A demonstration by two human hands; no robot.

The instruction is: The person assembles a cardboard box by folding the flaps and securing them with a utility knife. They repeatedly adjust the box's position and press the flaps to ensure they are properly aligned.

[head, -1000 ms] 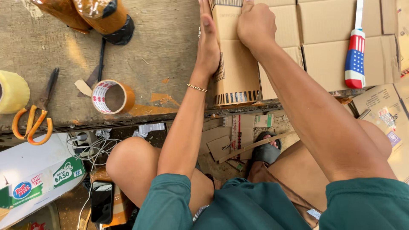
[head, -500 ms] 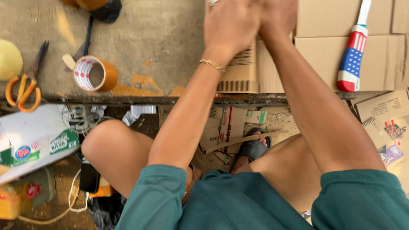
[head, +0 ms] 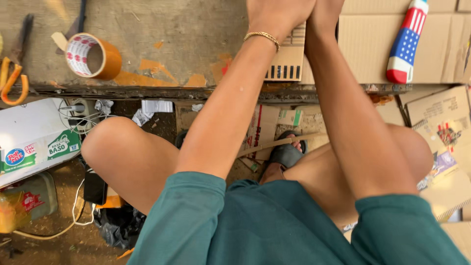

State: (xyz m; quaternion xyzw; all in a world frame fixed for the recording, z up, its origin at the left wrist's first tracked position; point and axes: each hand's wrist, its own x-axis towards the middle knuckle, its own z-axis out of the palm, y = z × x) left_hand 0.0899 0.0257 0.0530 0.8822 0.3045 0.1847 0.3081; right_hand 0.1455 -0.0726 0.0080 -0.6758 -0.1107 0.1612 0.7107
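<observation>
Knees and teal shorts fill the near part of the view, with a dark sandal (head: 287, 153) on the ground between the legs among cardboard scraps (head: 262, 128); to the left lie a white printed carton (head: 34, 140) and a tangle of white cable (head: 81, 110). From there both forearms rise side by side to the worn wooden workbench (head: 186, 44). The left hand (head: 274, 14), a thin gold bracelet (head: 262, 37) on its wrist, and the right hand (head: 326, 13) sit close together, both resting on a small cardboard box (head: 289, 61) with black printed bars on its near face, which stands on the bench just inside its front edge. The top border cuts off the fingers of both hands, so whether they are spread, pressed flat or pinching a flap cannot be told; only the backs of the hands and the wrists show. As a judgement, the box looks already formed, with walls standing, and the hands seem to be pressing or closing its top; whether the flaps are down is hidden. No tape is visible on the near face, so sealing appears not yet done. Farther left on the bench a roll of brown tape (head: 93, 56) stands untouched, well apart from the hands, with orange-handled scissors (head: 11, 83) at the far left edge. To the right, flat cardboard sheets (head: 368, 44) carry a striped, starred tool handle (head: 405, 44).
</observation>
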